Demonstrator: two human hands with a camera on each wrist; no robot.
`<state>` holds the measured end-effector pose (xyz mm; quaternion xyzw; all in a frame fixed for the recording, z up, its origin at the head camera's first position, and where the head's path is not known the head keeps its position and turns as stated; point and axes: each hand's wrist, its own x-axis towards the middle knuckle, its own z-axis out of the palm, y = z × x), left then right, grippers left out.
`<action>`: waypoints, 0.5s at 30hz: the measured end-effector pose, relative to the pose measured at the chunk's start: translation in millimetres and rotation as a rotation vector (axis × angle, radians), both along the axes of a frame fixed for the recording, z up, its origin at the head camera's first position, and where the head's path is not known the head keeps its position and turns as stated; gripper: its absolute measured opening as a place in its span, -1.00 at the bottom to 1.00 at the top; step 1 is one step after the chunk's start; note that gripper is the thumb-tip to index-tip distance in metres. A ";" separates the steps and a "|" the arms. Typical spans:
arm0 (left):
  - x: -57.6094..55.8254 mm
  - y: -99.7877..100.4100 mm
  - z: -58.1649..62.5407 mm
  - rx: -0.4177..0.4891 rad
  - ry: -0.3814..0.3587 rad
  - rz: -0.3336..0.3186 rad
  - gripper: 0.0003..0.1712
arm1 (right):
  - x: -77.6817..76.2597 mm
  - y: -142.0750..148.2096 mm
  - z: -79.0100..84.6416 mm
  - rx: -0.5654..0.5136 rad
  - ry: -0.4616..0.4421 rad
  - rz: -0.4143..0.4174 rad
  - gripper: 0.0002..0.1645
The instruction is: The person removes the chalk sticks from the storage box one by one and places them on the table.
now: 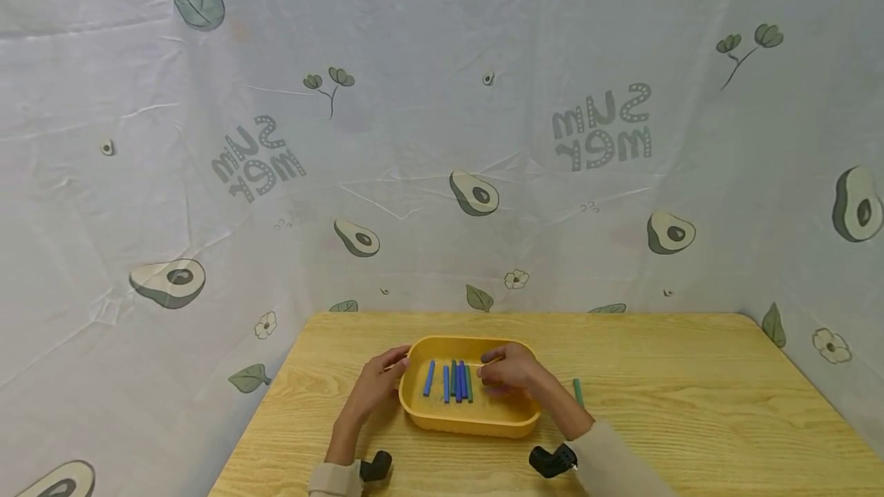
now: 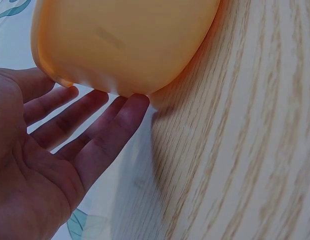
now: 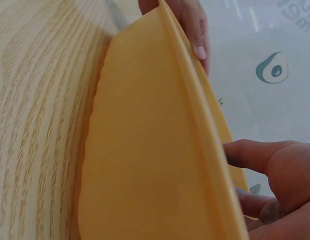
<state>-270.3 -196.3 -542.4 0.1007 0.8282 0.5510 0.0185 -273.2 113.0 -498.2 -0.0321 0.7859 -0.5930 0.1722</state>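
Note:
A yellow plastic tray (image 1: 466, 426) stands on the table with several slim blue, purple and green sticks (image 1: 446, 384) lying in its left half. Most of these sticks lie side by side; one blue stick (image 1: 429, 378) is set apart at the left. My left hand (image 1: 378, 383) holds the tray's left end, thumb over the rim and fingers against the outer wall (image 2: 120, 45). Over the right half of the tray reaches my right hand (image 1: 512, 368), thumb and index finger spread apart. In the right wrist view the tray's side wall (image 3: 145, 125) hides its other fingertips.
A green stick (image 1: 578, 391) lies on the wooden table (image 1: 691, 405) right of the tray, beside the right forearm. Behind the table hangs a pale sheet (image 1: 414, 136) printed with avocados and leaves. Black cameras (image 1: 552, 462) sit at both wrists.

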 end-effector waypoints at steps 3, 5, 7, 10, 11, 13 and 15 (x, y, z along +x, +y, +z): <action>0.2 -0.8 -1.4 -0.001 0.005 -0.007 -0.45 | 0.2 -3.2 -1.5 0.023 0.005 -0.021 -0.44; 0.3 -1.1 -1.6 0.004 0.005 -0.009 -0.44 | -0.3 -5.7 -2.1 0.026 0.003 -0.033 -0.44; 0.5 -1.3 -1.6 0.011 0.005 -0.012 -0.43 | -0.8 -8.4 -2.6 0.031 0.005 -0.042 -0.45; 0.8 -1.1 -0.6 0.027 -0.004 -0.014 -0.44 | -1.4 -12.9 -4.1 0.033 0.008 -0.051 -0.45; 0.9 -1.1 -0.2 0.031 -0.006 -0.016 -0.44 | -1.5 -14.5 -4.7 0.033 0.008 -0.053 -0.45; 0.8 -1.2 -0.1 0.039 -0.012 -0.017 -0.43 | -1.5 -17.5 -5.6 0.035 0.006 -0.058 -0.45; 0.5 -1.6 -0.6 0.041 -0.013 -0.021 -0.44 | -1.6 -20.7 -6.3 0.044 0.005 -0.065 -0.45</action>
